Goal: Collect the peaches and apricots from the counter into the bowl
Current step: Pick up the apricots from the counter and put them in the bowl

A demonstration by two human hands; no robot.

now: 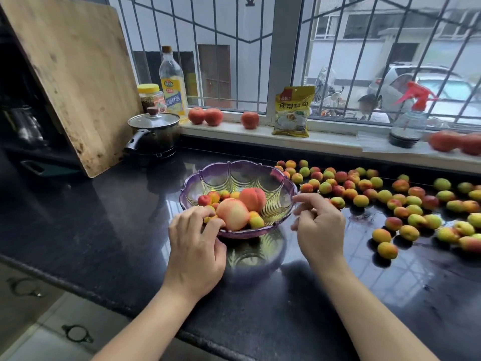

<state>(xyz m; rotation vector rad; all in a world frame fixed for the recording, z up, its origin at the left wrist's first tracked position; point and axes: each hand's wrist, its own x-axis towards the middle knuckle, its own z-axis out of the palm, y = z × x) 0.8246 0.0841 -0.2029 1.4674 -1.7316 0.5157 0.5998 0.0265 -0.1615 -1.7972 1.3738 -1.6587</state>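
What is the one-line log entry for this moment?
left hand: at bowl rim | right hand: empty | apricots: mostly on counter

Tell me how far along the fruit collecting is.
Early stage. Done: two peaches and several apricots lie in the purple bowl. In hand: the left hand rests at the bowl's near rim, touching fruit there; the right hand hovers beside the bowl, fingers curled, seemingly holding nothing. Left: dozens of loose apricots remain spread over the black counter to the right.

A home kitchen: black counter [104, 230], lidded pot [153, 134], cutting board [73, 74], oil bottle [173, 82] by the barred window [234, 35].
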